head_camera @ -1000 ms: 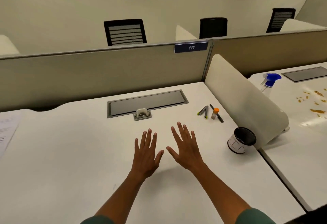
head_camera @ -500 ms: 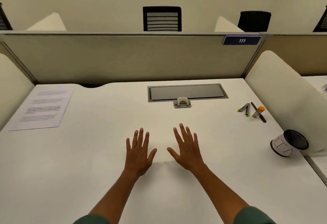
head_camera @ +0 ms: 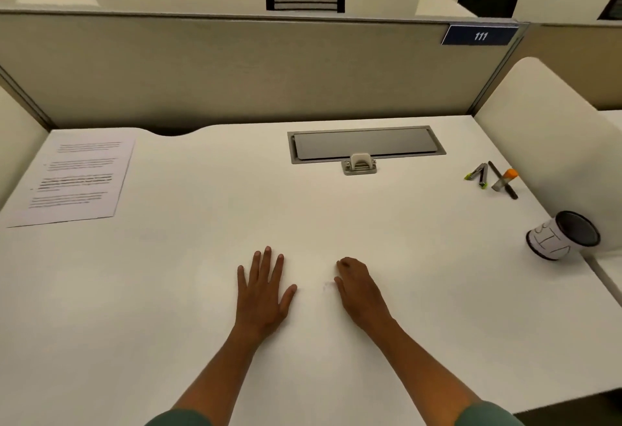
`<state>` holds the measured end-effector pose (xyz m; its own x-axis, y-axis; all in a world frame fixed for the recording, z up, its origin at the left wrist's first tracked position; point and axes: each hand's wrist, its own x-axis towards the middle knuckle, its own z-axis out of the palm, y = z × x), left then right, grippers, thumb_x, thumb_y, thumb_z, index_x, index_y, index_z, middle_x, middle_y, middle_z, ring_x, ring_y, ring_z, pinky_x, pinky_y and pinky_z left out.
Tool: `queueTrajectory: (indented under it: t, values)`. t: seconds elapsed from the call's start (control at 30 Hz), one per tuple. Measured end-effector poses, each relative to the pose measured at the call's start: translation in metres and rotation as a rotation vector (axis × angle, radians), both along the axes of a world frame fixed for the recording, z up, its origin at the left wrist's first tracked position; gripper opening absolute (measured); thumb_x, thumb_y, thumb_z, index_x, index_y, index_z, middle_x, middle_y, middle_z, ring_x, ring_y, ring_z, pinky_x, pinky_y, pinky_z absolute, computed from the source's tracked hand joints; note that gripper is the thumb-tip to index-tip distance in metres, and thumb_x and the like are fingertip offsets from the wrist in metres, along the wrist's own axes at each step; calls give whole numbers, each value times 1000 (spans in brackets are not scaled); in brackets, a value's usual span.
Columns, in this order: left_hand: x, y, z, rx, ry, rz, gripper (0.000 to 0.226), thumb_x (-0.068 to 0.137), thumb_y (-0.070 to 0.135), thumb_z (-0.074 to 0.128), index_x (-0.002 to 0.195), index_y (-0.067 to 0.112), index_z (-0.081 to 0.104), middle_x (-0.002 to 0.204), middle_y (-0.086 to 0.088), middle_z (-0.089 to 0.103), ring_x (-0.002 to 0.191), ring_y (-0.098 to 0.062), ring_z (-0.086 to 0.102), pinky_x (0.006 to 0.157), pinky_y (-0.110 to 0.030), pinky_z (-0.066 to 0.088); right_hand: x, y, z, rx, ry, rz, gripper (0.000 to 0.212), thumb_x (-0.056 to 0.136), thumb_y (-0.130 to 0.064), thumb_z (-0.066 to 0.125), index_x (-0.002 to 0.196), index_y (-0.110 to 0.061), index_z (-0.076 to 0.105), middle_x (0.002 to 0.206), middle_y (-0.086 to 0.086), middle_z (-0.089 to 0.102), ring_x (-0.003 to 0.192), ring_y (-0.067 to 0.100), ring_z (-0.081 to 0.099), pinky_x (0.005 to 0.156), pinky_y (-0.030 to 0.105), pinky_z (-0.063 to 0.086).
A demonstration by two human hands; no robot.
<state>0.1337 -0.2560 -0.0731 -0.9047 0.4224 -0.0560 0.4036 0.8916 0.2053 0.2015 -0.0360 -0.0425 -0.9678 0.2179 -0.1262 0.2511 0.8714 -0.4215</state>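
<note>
Both of my bare hands are over a white desk (head_camera: 202,257), near its front middle. My left hand (head_camera: 262,294) lies flat with straight, slightly spread fingers, palm down. My right hand (head_camera: 360,291) is beside it, a short gap apart, with its fingers curled under so that only the knuckles show. It holds nothing that I can see. Both forearms come in from the bottom edge, with green sleeves at the elbows.
A printed sheet of paper (head_camera: 74,180) lies at the far left. A grey cable hatch (head_camera: 365,144) sits at the back middle. Several pens and markers (head_camera: 494,180) lie at the right. A dark cup with a white label (head_camera: 558,240) lies on its side against the white side divider (head_camera: 555,129). A beige partition (head_camera: 235,69) closes off the back.
The view has swung left and down, bringing the paper into sight. My right hand's fingers have curled in from flat and spread. My left hand stays flat.
</note>
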Motion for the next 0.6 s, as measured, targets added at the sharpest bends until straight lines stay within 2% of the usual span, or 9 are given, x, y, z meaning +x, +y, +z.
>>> queueTrajectory:
  t: [0.03,0.1,0.17,0.23,0.33,0.4,0.47,0.53,0.6]
  values:
    - [3,0,-4,-3,4,-9,71,94,62,23,153,23,24,163,-6,11,150,-26,13,117,-58,17,3,-7,-1,20,20,6,21,96,-38,41,113,-37,53,126,-17,52,108,-2,52,86,24,44]
    - [5,-1,-9,2,17,-13,70,94,60,28,154,24,22,164,-5,10,151,-25,11,118,-57,14,6,-16,-6,101,52,20,18,92,-47,37,96,-39,52,107,-21,55,88,-8,54,74,24,43]
    - [5,-1,-10,18,26,-11,70,94,60,29,154,25,21,164,-5,9,151,-24,10,118,-57,13,9,-26,-10,65,64,28,18,91,-49,37,94,-38,52,102,-23,53,84,-9,53,71,23,43]
    - [4,0,-10,26,33,-11,70,94,60,30,154,25,20,164,-5,9,151,-24,10,118,-57,13,12,-33,-12,31,76,39,16,91,-48,39,94,-39,52,100,-27,51,85,-10,53,73,23,44]
    - [5,-1,-10,19,38,-12,70,94,60,28,154,25,20,164,-5,9,151,-25,9,118,-57,14,17,-39,-10,3,74,31,14,90,-44,42,93,-37,53,100,-22,53,85,-5,55,78,28,48]
    - [6,-1,-9,25,42,-13,70,94,60,28,154,25,20,164,-5,9,151,-25,9,119,-57,13,18,-38,-5,1,71,18,11,93,-40,44,97,-38,53,103,-20,55,88,-6,55,83,27,47]
    - [6,-1,-8,35,43,-14,70,94,59,29,154,24,21,164,-5,9,151,-25,9,119,-57,13,19,-37,-2,-144,6,-39,19,98,-33,43,113,-36,55,118,-16,55,100,-7,52,92,22,43]
    - [7,-1,-7,41,44,-11,70,94,59,29,154,24,21,164,-5,10,151,-25,10,119,-57,13,19,-35,-1,-120,16,-55,35,102,-22,41,134,-13,50,135,-1,50,120,6,47,103,21,38]
    - [7,-1,-6,54,40,-9,70,94,59,29,154,24,21,164,-5,9,151,-25,9,119,-57,13,21,-35,-3,-52,40,-6,40,103,-19,39,140,-5,46,141,6,46,130,15,43,110,19,32]
